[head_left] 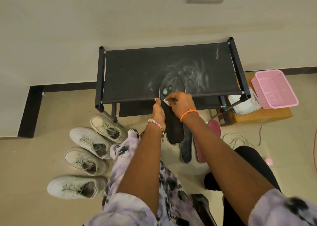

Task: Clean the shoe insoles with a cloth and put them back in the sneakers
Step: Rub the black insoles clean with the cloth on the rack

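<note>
Right hand (pixel 180 103) with cloth (pixel 166 102) on black insole (pixel 173 122); left hand (pixel 158 113) alongside

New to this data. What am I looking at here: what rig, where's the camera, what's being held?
No robot: a person's two bare hands, filmed by one wide-angle camera on their head, looking down. The left hand steadies a black insole whose front end rests on a black fabric shoe rack. The right hand pinches a small white cloth against it. Four pale sneakers stand on the floor to the left; two more insoles lie beyond the held one, one dark and one pink. A pink basket sits at right.
</note>
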